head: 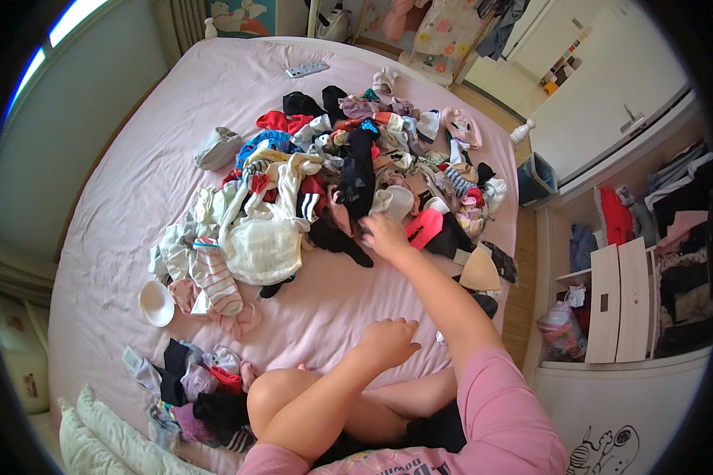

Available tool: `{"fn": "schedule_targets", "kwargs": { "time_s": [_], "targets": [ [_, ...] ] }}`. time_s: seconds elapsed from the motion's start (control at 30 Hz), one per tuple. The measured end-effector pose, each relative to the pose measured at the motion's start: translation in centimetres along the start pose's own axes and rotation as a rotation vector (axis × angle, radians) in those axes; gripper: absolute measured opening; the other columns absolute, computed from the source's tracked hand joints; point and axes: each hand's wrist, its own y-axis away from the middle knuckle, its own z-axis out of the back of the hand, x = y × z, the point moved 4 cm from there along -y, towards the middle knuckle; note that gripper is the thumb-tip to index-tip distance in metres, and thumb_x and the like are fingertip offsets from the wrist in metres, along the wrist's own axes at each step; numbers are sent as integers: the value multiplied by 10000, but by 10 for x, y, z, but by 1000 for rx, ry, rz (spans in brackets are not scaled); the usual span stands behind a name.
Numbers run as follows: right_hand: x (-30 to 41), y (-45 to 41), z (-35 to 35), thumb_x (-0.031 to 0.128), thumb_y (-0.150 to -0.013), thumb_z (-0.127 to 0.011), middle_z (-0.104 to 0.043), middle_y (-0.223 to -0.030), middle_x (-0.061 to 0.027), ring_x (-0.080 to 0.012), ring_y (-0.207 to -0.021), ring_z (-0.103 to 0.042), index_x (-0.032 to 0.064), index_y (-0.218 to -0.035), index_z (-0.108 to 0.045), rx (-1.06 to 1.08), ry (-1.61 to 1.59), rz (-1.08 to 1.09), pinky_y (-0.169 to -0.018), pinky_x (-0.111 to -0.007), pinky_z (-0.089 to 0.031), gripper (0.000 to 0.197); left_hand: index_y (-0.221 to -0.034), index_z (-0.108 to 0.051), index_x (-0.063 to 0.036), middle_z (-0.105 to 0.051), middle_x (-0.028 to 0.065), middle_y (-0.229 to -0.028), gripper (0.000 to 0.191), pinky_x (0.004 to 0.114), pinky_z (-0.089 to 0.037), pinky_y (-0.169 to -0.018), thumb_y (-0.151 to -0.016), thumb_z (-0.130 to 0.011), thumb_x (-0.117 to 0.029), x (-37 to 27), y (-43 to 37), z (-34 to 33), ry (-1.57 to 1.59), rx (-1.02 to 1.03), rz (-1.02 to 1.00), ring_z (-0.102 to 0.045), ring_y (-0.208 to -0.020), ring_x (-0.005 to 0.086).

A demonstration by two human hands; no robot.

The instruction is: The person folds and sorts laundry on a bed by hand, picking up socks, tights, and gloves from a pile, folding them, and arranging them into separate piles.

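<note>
My right hand (383, 235) reaches to the near edge of a large heap of socks and small clothes, fingers bent at a light grey piece of cloth; whether they grip it I cannot tell. Around it lie a black sock (356, 172), a bright pink sock (424, 228) and a grey-white sock (393, 203). Over my crossed legs hovers my left hand (388, 342), its fingers loosely curled and nothing seen in them. A cream gauzy cloth (264, 249) and a striped sock (217, 276) lie on the heap's left side. A smaller pile has a black sock (174, 371) in it.
The heap rests on a pink bed sheet (113, 237). A phone (307, 69) lies near the far edge. White bra pads (157, 303) and a beige pad (480, 270) sit at the sides. Pillows (113, 439) are at lower left; an open wardrobe (618, 303) stands right, beside a bin (536, 179).
</note>
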Motion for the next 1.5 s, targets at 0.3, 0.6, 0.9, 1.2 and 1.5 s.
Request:
{"fn": "schedule_targets", "kwargs": {
  "time_s": [0.3, 0.6, 0.9, 1.2, 1.5],
  "targets": [
    [-27, 47, 48, 196, -675, -611, -546, -900, -117, -280, -835, -527, 52, -710, -579, -185, -330, -196, -710, -348, -424, 152, -958, -504, -60, -562, 144, -903, 340, 389, -441, -704, -738, -546, -316, -4, 1, -6, -64, 96, 17, -553, -833, 303],
    [-69, 7, 56, 115, -698, -572, -555, -840, -122, -286, -806, -522, 45, -883, -547, -387, -252, -308, -713, -357, -408, 200, -965, -506, -61, -560, 141, -922, 336, 395, -435, -725, -745, -537, -314, -2, 2, -9, -77, 145, 57, -542, -873, 301],
    [18, -60, -26, 48, -635, -507, -513, -1056, -176, -347, -960, -488, 84, -1138, -409, -25, -423, -125, -803, -388, -398, 514, -963, -504, -44, -556, 143, -930, 347, 397, -431, -733, -745, -534, -313, -3, -6, -10, -66, 160, 51, -540, -870, 303],
    [80, -34, -3, 238, -734, -551, -546, -882, -125, -303, -817, -529, 99, -972, -541, 197, -412, 150, -709, -373, -427, 276, -976, -497, -47, -566, 133, -917, 370, 381, -448, -704, -741, -537, -330, -7, 2, -5, -83, 154, 42, -559, -844, 286],
    [-8, -52, 12, 138, -705, -534, -496, -1058, -89, -279, -961, -446, 89, -775, -601, -193, 139, -80, -822, -350, -374, 108, -936, -498, -53, -569, 126, -897, 335, 384, -448, -696, -740, -542, -321, -4, 2, -8, -83, 98, 15, -562, -827, 290]
  ]
}}
